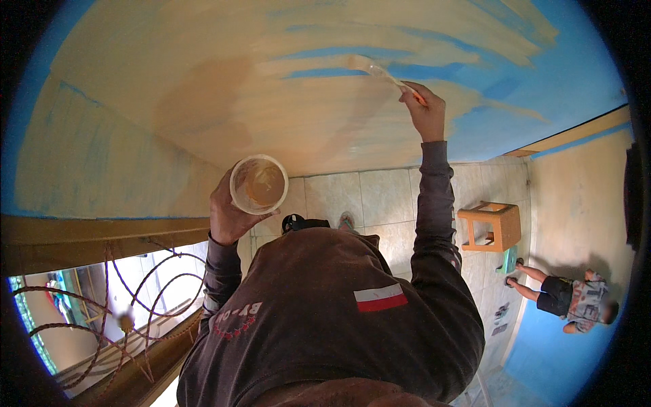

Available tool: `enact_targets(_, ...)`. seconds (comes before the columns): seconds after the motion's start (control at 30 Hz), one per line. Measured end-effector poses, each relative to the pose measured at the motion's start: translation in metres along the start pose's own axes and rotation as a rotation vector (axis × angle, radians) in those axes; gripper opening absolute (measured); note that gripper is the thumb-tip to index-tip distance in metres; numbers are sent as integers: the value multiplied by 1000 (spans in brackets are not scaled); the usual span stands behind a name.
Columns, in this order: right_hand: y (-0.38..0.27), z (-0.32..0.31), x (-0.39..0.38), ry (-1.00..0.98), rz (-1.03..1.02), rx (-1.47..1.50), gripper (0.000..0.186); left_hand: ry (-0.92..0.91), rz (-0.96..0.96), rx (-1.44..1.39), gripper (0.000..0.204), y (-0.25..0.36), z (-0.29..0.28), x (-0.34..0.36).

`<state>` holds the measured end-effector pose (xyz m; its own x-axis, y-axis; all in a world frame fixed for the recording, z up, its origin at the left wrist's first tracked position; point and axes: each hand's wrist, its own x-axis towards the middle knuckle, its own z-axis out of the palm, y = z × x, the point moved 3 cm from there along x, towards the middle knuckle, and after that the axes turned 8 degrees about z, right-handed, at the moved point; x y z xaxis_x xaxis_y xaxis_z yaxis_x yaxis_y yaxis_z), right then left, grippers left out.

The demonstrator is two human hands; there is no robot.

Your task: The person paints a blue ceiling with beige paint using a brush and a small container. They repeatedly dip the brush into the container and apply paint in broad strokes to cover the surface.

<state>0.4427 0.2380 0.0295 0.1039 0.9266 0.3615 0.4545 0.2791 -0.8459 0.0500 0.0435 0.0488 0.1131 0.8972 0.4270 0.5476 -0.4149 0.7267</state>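
Observation:
My right hand (426, 112) is closed round the orange handle of a paintbrush (383, 73). The brush is held up to the wall (325, 129), its bristles at a streak where tan paint meets bare blue. Tan covers most of the left and middle of that wall, with blue showing through in strokes; the right side is largely blue. In my left hand (227, 210) is a white round tub (260, 185), gripped by its side at chest height. Some tan paint lies inside it, and its inner wall is smeared.
An orange stool (494, 226) stands on the tiled floor (386, 197) at right. Beyond it, another person (569, 298) stands near a half-tan, half-blue wall. To my left is a window with curled metal bars (156, 308) and a wooden frame (102, 234).

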Motion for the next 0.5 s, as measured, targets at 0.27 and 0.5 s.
enact_targets(0.27, 31, -57, 2, 106, 3, -48, 24, -7, 50, 0, 83, -1, 12, 11)
enact_targets(0.5, 56, -99, 0, 222, 58, -133, 25, -41, 62, 85, 86, 8, 17, 20)
